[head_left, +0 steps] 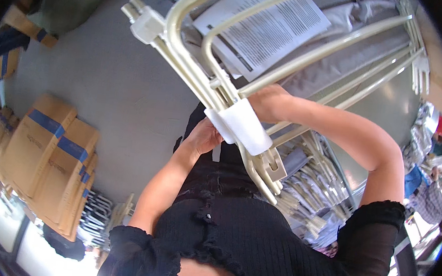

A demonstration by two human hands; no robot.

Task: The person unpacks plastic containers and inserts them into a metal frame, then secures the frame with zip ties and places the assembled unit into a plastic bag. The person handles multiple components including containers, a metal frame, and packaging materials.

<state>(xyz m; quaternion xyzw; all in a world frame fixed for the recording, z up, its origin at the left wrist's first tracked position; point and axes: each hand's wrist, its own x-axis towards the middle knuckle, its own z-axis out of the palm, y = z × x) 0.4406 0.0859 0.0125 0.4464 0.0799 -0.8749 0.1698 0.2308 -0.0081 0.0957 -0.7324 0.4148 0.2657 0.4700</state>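
A cream metal tube frame (314, 56) with rounded corners stretches across the upper middle. A white foam wrap (246, 125) goes around its bundled tubes near my body. My left hand (206, 135) is closed at the left edge of this wrap, with its fingertips partly hidden behind it. Behind the tubes, on the wrap's far side, lies my right hand (268, 101); its fingers are hidden. A white plastic fitting (149, 26) joins the tubes at their far left end. Within the frame, a printed paper sheet (266, 28) rests over grey fabric (340, 59).
Brown cardboard boxes (44, 145) with blue tape stand at the left on a grey floor (130, 86). Several similar cream frames (317, 190) are stacked by my right side. Further right, a person in a checked shirt (427, 203) is nearby.
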